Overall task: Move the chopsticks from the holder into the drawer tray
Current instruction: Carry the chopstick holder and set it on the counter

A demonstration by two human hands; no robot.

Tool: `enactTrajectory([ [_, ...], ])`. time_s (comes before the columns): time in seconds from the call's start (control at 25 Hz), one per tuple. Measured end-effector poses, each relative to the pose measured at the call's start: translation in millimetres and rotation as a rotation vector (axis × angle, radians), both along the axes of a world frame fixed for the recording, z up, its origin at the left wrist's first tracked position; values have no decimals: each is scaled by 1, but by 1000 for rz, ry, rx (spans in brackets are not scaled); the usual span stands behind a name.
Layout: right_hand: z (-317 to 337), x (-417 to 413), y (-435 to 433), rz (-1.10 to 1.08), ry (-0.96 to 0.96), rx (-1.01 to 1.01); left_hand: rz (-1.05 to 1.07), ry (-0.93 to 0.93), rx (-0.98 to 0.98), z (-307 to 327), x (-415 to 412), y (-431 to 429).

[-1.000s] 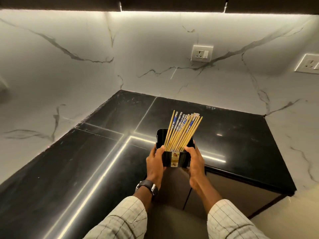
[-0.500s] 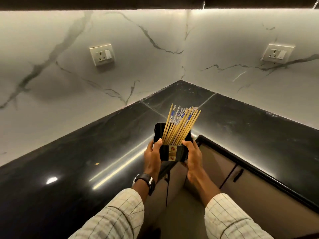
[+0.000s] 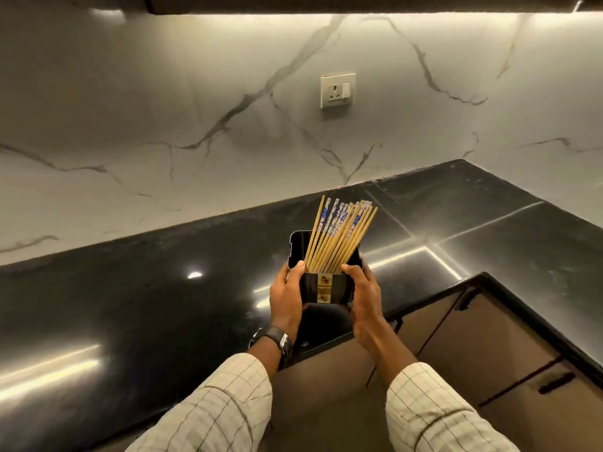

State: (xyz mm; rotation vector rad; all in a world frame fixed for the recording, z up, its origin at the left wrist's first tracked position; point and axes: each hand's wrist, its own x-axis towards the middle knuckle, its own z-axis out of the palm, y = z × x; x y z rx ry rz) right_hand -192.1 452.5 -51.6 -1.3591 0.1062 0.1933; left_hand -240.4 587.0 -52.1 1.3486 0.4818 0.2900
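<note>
A black rectangular holder (image 3: 327,288) with a small label on its front is held up over the edge of the black countertop (image 3: 137,305). Several wooden chopsticks (image 3: 339,238), some with blue and white patterned tops, lean to the right inside it. My left hand (image 3: 286,296) grips the holder's left side, thumb over the rim. My right hand (image 3: 363,296) grips the right side the same way. No drawer tray is in view.
The glossy black countertop runs along a marble wall with a white socket (image 3: 337,90) and turns a corner at the right. Brown cabinet fronts with dark handles (image 3: 554,383) sit below the counter at the right.
The view has swung left along the counter, so the corner now lies at the right. Both hands still hold the holder in the same grip in front of me.
</note>
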Motion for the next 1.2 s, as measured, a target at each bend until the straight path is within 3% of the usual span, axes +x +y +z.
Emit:
enactTrajectory([
  [0.76,-9,-189,291,427,152,-7,377,71,-69,-4,-233,262],
  [1.2,-19,-221,362,580,223,-19,508,82,-138,-11,-277,322],
])
